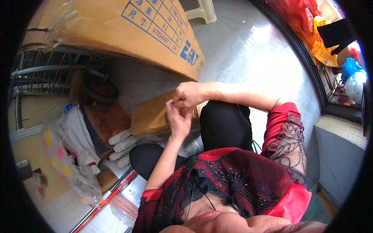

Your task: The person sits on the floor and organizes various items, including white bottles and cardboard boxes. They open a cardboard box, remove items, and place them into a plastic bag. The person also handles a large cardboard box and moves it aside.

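Observation:
My left hand [179, 120] is raised in front of my knees, its thumb and fingertips touching or close to the fingers of my right hand. My right hand [189, 93] is bent over it with curled fingers. Whether anything small is pinched between them cannot be seen. Just beyond the hands lies a brown cardboard piece or box [151, 113]. A large printed cardboard carton [116, 38] reaches across the top left, its lower corner close above my right hand.
Rolled white items [120, 142], a wheel [102, 88], a wire rack [43, 72] and clear plastic wrapping [84, 174] are at left. A red pole [116, 189] lies at lower left. A plastic stool [208, 11] stands at top; a dark door frame [303, 55] is at right.

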The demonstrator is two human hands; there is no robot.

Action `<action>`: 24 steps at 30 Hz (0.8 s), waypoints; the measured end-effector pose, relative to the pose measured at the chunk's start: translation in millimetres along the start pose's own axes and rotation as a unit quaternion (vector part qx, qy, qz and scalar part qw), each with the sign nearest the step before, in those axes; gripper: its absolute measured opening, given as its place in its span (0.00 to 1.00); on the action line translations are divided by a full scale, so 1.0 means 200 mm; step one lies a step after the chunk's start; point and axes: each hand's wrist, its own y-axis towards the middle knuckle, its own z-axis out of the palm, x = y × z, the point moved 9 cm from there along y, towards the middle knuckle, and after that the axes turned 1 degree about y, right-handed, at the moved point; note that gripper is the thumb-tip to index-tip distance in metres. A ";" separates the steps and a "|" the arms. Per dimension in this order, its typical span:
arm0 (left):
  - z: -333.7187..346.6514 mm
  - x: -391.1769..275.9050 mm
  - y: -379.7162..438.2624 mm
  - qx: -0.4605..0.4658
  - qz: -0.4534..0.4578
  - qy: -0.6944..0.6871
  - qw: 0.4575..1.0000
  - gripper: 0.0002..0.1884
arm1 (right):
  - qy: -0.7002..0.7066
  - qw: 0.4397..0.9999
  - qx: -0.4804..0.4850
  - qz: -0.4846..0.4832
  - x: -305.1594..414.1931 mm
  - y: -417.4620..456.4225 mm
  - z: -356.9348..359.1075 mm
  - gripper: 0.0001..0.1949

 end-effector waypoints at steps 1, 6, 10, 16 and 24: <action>-0.02 0.05 0.02 -0.029 -0.026 -0.004 0.999 0.19 | -0.004 1.000 0.007 0.005 0.00 0.01 0.00 0.11; 0.08 0.26 0.10 0.178 -0.067 0.062 0.980 0.11 | 0.019 1.000 0.017 -0.006 0.01 0.02 0.02 0.13; 0.05 0.34 0.07 0.117 -0.127 -0.187 0.967 0.12 | 0.148 0.987 -0.046 0.043 -0.16 0.02 -0.04 0.22; -0.02 0.37 0.07 0.021 -0.123 -0.295 0.947 0.04 | -0.117 0.989 0.056 0.076 -0.12 0.02 0.11 0.39; -0.17 0.41 0.11 -0.051 -0.148 -0.370 0.916 0.03 | -0.141 0.984 0.016 0.107 -0.01 0.05 0.07 0.39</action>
